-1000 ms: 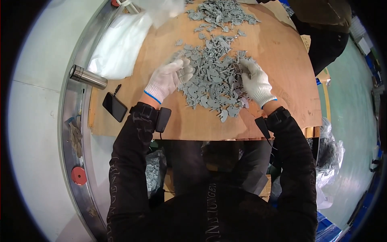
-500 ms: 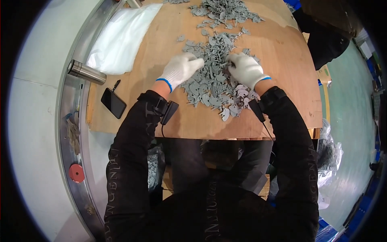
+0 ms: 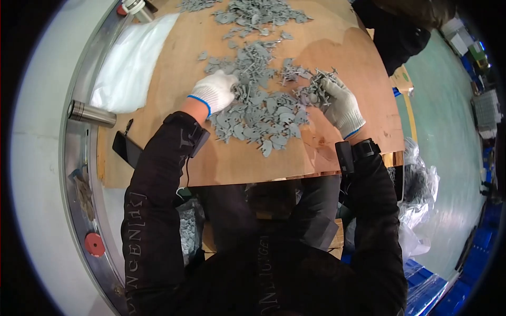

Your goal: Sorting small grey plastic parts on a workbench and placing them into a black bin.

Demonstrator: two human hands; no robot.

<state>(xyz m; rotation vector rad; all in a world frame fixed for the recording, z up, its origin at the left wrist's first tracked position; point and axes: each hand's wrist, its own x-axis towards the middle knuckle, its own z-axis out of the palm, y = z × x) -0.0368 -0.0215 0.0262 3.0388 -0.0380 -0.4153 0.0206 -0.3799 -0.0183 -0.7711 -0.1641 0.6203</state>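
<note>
A heap of small flat grey curved parts [image 3: 255, 113], many with thin stems, lies on the wooden table. My left hand [image 3: 213, 92], in a white knit glove with a blue cuff, is at the heap's left edge. Its fingers are curled in, and their tips are hidden against the parts. On the heap's right side, my right hand [image 3: 342, 108], gloved alike, has its fingers bent round a clump of grey parts [image 3: 319, 87]. Stems stick out past its fingertips.
A second grey heap [image 3: 258, 13] lies farther back. To the left are a white plastic sheet [image 3: 132, 66], a steel flask [image 3: 92, 114] and a black phone [image 3: 127, 148]. Another person's dark sleeve [image 3: 392, 39] shows at the far right. The table's front edge [image 3: 253, 183] runs before my lap.
My right hand has moved right, away from my left, and a clump of grey parts has come with it. My left hand stays at the heap's left edge. The whole view has shifted.
</note>
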